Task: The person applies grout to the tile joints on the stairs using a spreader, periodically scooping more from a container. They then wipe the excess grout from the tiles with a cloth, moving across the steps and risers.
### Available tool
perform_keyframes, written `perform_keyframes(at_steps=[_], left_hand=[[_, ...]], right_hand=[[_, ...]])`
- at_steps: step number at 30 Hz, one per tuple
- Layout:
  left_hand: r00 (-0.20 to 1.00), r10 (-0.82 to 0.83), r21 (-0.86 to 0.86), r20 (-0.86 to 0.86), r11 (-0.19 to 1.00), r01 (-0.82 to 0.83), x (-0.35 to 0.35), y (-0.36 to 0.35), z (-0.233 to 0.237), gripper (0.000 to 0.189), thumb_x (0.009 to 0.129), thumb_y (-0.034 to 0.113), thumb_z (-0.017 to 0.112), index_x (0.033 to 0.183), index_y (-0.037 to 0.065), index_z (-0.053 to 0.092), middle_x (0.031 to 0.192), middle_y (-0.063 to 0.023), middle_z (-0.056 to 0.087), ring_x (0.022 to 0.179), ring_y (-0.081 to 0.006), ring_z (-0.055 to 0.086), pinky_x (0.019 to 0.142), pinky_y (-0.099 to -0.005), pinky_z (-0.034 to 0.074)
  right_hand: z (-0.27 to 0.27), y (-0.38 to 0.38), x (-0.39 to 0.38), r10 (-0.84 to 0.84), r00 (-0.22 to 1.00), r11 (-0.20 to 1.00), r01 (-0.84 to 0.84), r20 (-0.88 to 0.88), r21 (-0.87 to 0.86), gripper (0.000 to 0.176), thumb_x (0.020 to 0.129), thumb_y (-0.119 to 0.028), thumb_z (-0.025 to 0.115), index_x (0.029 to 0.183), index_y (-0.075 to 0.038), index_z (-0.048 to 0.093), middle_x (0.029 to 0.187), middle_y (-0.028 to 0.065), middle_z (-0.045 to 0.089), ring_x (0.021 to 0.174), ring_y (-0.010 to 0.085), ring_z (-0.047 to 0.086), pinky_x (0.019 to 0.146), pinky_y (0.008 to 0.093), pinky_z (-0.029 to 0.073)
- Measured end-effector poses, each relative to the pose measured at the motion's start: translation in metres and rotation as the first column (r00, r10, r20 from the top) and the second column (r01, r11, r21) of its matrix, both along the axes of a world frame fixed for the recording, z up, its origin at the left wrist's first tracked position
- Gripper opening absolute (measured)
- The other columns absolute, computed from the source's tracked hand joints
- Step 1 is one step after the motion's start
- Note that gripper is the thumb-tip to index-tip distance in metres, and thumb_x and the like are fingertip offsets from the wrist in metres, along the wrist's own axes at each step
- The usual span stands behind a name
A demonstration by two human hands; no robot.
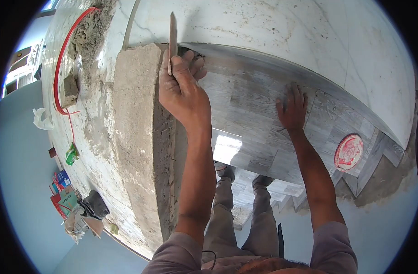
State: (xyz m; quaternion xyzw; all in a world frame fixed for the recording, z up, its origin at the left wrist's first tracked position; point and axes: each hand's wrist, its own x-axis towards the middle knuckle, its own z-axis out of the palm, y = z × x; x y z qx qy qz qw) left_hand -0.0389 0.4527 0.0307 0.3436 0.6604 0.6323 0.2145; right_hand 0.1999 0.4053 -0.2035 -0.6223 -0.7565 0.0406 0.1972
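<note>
My left hand (185, 93) is closed on a thin flat blade-like tool (173, 34), seen nearly edge-on and pointing up, away from me. Whether it has a handle is hidden by the fingers. That hand is at the end of the rough concrete ledge (136, 100), beside the corner where grey tiles meet a white marbled slab (263, 23). My right hand (293, 108) lies with its fingers stretched out on the grey wood-look tiles (250, 100), close to the slab's lower edge.
A round red-and-white lid or bucket top (349, 152) is at the right, near stepped tile edges (378, 150). On the left are a curved red hose (60, 68), a broken block (70, 89), rubble (88, 36) and a dark bucket (95, 204). My feet are on lower tiles.
</note>
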Motion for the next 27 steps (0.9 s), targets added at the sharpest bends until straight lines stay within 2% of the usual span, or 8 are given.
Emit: perform_keyframes(at_steps=[9, 11, 16, 18, 21, 22, 25, 27], left_hand=[[0.79, -0.251, -0.256, -0.56, 0.959, 0.123, 0.038, -0.008, -0.015, 0.034, 0.1, 0.014, 0.053, 0.125, -0.009, 0.057, 0.085, -0.0178, 0.072, 0.07, -0.0175, 0.072, 0.054, -0.0281, 0.058], [0.798, -0.371, -0.39, -0.474, 0.902, 0.188, 0.077, -0.022, -0.004, 0.032, 0.098, 0.011, 0.056, 0.124, -0.008, 0.057, 0.077, -0.0178, 0.071, 0.061, -0.0187, 0.07, 0.048, -0.0295, 0.054], [0.77, -0.453, -0.187, -0.449, 0.89, 0.415, 0.156, -0.06, -0.017, 0.035, 0.096, 0.006, 0.057, 0.13, -0.001, 0.054, 0.074, -0.0191, 0.068, 0.057, -0.024, 0.069, 0.05, -0.0339, 0.052], [0.812, -0.542, -0.018, -0.215, 0.834, 0.552, 0.172, -0.075, -0.012, 0.035, 0.095, 0.006, 0.058, 0.128, -0.002, 0.056, 0.085, -0.0196, 0.07, 0.07, -0.0223, 0.071, 0.06, -0.0336, 0.055], [0.849, -0.467, 0.029, -0.247, 0.872, 0.488, 0.124, -0.085, -0.037, 0.028, 0.097, 0.008, 0.056, 0.122, -0.004, 0.06, 0.099, -0.0175, 0.071, 0.082, -0.0197, 0.07, 0.07, -0.0323, 0.056], [0.909, -0.417, 0.07, 0.023, 0.907, 0.415, 0.102, -0.085, -0.031, 0.022, 0.101, 0.012, 0.051, 0.109, -0.005, 0.064, 0.097, -0.0135, 0.071, 0.082, -0.0174, 0.068, 0.072, -0.0306, 0.056], [0.898, -0.297, 0.349, 0.324, 0.92, 0.178, 0.041, -0.06, -0.052, 0.036, 0.105, 0.02, 0.046, 0.134, -0.002, 0.049, 0.104, -0.0097, 0.065, 0.089, -0.0166, 0.065, 0.075, -0.0301, 0.055], [0.916, -0.237, 0.306, 0.325, 0.942, 0.136, 0.015, -0.042, -0.063, 0.046, 0.106, 0.025, 0.043, 0.144, 0.001, 0.039, 0.115, -0.0106, 0.063, 0.097, -0.0175, 0.064, 0.075, -0.0304, 0.055]], right_hand=[[0.0, -0.001, 0.0, -0.003, 1.0, 0.999, 0.003, -0.006, -0.033, 0.056, 0.091, -0.038, 0.059, 0.135, -0.005, 0.05, 0.147, 0.0139, 0.04, 0.139, 0.0341, 0.034, 0.116, 0.0564, 0.022], [-0.001, 0.0, 0.001, 0.0, 1.0, 1.0, 0.0, -0.011, -0.024, 0.057, 0.091, -0.038, 0.058, 0.135, -0.004, 0.049, 0.147, 0.014, 0.04, 0.139, 0.0346, 0.034, 0.116, 0.0561, 0.021], [-0.005, 0.0, 0.001, 0.022, 0.995, 1.0, -0.02, 0.101, -0.02, 0.055, 0.091, -0.035, 0.059, 0.136, -0.005, 0.049, 0.145, 0.0152, 0.043, 0.136, 0.0345, 0.038, 0.114, 0.0559, 0.025], [-0.001, -0.005, 0.004, 0.016, 0.998, 1.0, -0.016, 0.062, 0.001, 0.055, 0.091, -0.035, 0.059, 0.136, -0.006, 0.049, 0.145, 0.015, 0.043, 0.136, 0.0341, 0.038, 0.114, 0.0555, 0.026], [-0.003, -0.005, 0.002, 0.009, 1.0, 1.0, -0.01, 0.003, 0.027, 0.055, 0.091, -0.034, 0.059, 0.137, -0.007, 0.048, 0.145, 0.0147, 0.043, 0.137, 0.0335, 0.038, 0.114, 0.0549, 0.026], [-0.003, -0.003, 0.003, 0.008, 1.0, 0.999, -0.008, -0.009, 0.034, 0.055, 0.091, -0.034, 0.06, 0.138, -0.007, 0.048, 0.146, 0.0146, 0.043, 0.137, 0.0333, 0.038, 0.114, 0.0547, 0.026], [-0.001, -0.003, 0.001, 0.007, 1.0, 0.999, -0.007, -0.017, 0.033, 0.053, 0.089, -0.035, 0.062, 0.132, -0.005, 0.052, 0.144, 0.0133, 0.043, 0.138, 0.0318, 0.037, 0.115, 0.0561, 0.026], [-0.002, -0.003, 0.001, -0.002, 1.0, 1.0, 0.002, -0.006, 0.022, 0.052, 0.089, -0.035, 0.062, 0.132, -0.006, 0.052, 0.145, 0.013, 0.043, 0.138, 0.0316, 0.036, 0.115, 0.056, 0.026]])
